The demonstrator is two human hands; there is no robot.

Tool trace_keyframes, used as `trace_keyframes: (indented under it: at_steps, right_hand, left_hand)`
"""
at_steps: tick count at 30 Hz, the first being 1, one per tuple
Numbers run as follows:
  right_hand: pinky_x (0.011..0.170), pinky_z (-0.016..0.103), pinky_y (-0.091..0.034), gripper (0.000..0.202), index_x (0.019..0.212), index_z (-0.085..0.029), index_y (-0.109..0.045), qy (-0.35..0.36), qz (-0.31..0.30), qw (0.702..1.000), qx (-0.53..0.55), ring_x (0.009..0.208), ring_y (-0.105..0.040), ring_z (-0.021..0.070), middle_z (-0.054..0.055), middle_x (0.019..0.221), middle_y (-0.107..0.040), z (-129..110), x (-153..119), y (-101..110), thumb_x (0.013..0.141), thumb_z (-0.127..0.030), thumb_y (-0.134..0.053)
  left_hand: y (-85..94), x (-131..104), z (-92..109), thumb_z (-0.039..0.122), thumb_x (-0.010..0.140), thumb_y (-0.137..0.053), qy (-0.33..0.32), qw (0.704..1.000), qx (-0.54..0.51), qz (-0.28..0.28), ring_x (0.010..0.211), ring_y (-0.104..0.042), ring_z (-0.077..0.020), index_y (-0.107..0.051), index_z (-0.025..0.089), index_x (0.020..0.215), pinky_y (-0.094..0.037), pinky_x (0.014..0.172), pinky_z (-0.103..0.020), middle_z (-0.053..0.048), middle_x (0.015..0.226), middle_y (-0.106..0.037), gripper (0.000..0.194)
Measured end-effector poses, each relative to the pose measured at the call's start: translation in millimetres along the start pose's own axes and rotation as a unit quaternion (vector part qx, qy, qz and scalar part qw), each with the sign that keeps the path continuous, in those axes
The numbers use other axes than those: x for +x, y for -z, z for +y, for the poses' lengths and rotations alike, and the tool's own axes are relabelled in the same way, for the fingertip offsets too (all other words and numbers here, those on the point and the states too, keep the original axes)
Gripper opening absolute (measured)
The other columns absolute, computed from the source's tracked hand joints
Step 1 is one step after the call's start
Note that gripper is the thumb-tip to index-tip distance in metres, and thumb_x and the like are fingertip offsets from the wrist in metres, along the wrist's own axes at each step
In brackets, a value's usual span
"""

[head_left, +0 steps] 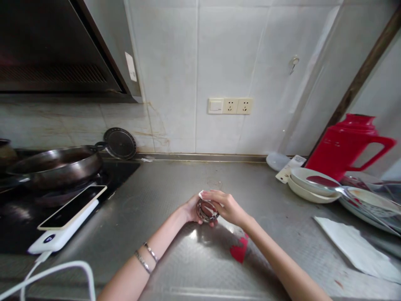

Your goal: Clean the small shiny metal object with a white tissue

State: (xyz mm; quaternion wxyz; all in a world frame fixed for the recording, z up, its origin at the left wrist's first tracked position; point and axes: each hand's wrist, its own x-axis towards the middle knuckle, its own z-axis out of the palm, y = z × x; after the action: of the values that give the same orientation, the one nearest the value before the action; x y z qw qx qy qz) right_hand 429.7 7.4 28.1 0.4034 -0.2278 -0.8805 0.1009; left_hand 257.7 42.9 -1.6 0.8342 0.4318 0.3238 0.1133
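Note:
Over the middle of the counter, both hands meet around a small round thing with a dark, shiny metal rim and a brownish middle (206, 210). I cannot make out its exact kind. My left hand (191, 209) grips it from the left and below, its fingertips showing under the rim. My right hand (226, 205) bends over its top and right side, fingers together. A small white scrap (201, 194), perhaps tissue, shows at the right fingertips by the upper edge. Two silver bangles (146, 258) circle the left forearm.
On the left a steel pan (59, 167) sits on the black stove (119, 171), near a phone (73, 207) on a white power bank (64, 234) with a cable. At right are stacked bowls (313, 188), a red thermos jug (347, 144) and a folded white paper (357, 246).

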Motion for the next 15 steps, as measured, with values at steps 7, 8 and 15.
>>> trace_keyframes:
  at_steps: [7, 8, 15]
  right_hand:
    - [0.105, 0.049, -0.042, 0.038, 0.127, -0.022, -0.053, 0.072, -0.059, 0.991, -0.091, 0.119, -0.056, 0.0196, 0.011, 0.123, -0.064, -5.1, -0.6, 1.4, 0.093, -0.009, -0.043]
    - [0.105, 0.049, -0.041, 0.038, 0.127, -0.022, -0.053, 0.076, -0.062, 0.99, -0.096, 0.119, -0.057, 0.0192, 0.011, 0.123, -0.064, -5.4, -0.5, 3.0, 0.092, -0.009, -0.044]
    - [0.106, 0.048, -0.041, 0.04, 0.126, -0.022, -0.054, 0.076, -0.039, 0.991, -0.103, 0.115, -0.059, 0.0184, 0.01, 0.121, -0.065, -0.6, -1.3, 13.4, 0.09, -0.008, -0.045]
  left_hand:
    - [-1.2, 3.6, -0.6, 0.078, 0.076, -0.022, 0.013, 0.998, 0.058, 0.001, 0.053, -0.062, -0.0222, -0.067, 0.01, 0.076, -0.02, 0.026, -0.023, -0.018, 0.069, -0.065, 0.082]
    - [-1.0, 3.6, -0.7, 0.077, 0.077, -0.022, 0.011, 0.998, 0.056, -0.003, 0.053, -0.063, -0.0221, -0.067, 0.011, 0.075, -0.02, 0.026, -0.023, -0.018, 0.069, -0.066, 0.08]
    - [-4.3, -1.3, 2.9, 0.066, 0.084, -0.027, -0.025, 0.999, -0.024, -0.03, 0.054, -0.066, -0.0259, -0.065, 0.006, 0.084, -0.027, 0.025, -0.022, -0.022, 0.071, -0.068, 0.071]
